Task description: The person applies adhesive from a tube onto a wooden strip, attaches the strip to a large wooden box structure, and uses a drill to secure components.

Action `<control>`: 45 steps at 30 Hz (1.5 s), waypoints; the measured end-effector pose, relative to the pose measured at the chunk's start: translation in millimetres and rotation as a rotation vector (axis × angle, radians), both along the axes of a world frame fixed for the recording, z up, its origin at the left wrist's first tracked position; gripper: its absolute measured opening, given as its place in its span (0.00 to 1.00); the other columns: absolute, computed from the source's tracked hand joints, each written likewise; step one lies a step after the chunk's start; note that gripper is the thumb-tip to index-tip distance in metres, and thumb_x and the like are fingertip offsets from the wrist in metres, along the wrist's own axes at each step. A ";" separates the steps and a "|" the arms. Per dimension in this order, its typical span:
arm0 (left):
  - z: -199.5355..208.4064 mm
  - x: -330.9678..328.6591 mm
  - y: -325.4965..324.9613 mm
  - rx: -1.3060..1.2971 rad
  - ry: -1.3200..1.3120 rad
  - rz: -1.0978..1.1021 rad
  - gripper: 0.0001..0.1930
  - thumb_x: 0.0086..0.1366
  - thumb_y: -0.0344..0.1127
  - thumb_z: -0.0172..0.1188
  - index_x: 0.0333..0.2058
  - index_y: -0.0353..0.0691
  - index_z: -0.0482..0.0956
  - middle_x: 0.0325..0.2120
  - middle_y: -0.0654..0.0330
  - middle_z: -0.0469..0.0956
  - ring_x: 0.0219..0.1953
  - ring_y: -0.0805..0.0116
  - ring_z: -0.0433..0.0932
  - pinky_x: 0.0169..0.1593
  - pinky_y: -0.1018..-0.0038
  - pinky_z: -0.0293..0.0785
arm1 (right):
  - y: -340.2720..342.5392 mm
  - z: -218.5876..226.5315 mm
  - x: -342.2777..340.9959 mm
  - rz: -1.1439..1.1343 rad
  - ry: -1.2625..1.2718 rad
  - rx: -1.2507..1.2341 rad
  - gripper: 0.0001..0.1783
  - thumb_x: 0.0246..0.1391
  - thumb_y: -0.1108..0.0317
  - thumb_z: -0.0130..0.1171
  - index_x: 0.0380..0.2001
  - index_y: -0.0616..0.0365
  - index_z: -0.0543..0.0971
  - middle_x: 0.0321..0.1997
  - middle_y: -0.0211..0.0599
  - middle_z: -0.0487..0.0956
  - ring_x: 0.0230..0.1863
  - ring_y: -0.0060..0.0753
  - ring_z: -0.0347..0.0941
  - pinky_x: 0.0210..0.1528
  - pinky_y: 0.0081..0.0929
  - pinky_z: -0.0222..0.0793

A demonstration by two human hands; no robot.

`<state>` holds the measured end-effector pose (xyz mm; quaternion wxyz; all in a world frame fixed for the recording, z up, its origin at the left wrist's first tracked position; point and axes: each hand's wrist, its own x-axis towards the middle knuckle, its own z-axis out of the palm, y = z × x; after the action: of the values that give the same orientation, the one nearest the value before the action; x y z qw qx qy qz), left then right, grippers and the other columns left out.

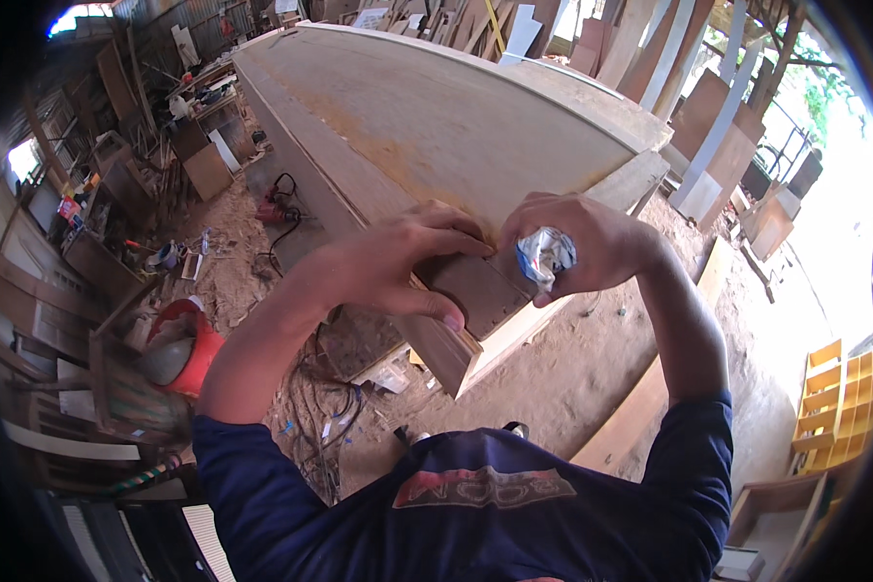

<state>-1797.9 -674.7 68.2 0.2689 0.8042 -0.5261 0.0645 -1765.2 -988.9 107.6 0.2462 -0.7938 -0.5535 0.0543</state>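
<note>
A long wooden panel, framed by raised edge strips, runs away from me across the middle of the view. My left hand rests on its near left corner, thumb apart from the bent fingers, over a darker brown wood surface. Close beside it, my right hand is closed around a crumpled white and blue plastic packet. The underside of the packet and what it touches are hidden by that hand. Fingertips of both hands nearly meet above the near end of the panel.
Left of the panel lie a red power tool with a black cord and a red bucket. Boards lean at the back right. A long plank lies on the dusty floor, with a yellow shelf frame farther right.
</note>
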 end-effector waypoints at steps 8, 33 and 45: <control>-20.3 -16.3 -19.2 -0.080 -0.132 0.180 0.38 0.45 0.45 0.82 0.57 0.44 0.82 0.56 0.53 0.80 0.60 0.45 0.78 0.66 0.52 0.76 | -7.2 -1.4 -4.7 -0.056 0.029 0.061 0.37 0.41 0.58 0.89 0.55 0.58 0.84 0.52 0.45 0.88 0.55 0.50 0.85 0.60 0.43 0.79; 32.1 -10.7 -39.1 0.162 0.149 0.064 0.54 0.29 0.61 0.93 0.54 0.36 0.82 0.49 0.54 0.81 0.56 0.53 0.80 0.61 0.58 0.77 | -78.5 -135.1 -129.6 -0.847 0.397 0.596 0.27 0.60 0.68 0.75 0.59 0.60 0.76 0.48 0.45 0.86 0.51 0.41 0.86 0.55 0.38 0.79; 34.9 -19.3 -96.7 0.339 0.274 0.598 0.35 0.45 0.55 0.87 0.40 0.32 0.83 0.34 0.54 0.83 0.41 0.60 0.84 0.47 0.65 0.81 | -55.2 -133.3 -132.8 -0.785 0.379 0.619 0.28 0.64 0.72 0.65 0.66 0.56 0.74 0.52 0.51 0.87 0.55 0.54 0.87 0.57 0.42 0.80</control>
<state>-1817.2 -771.4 103.0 0.1689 0.9568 -0.2300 -0.0561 -1898.0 -1044.0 -25.7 0.5662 -0.8077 -0.1508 -0.0655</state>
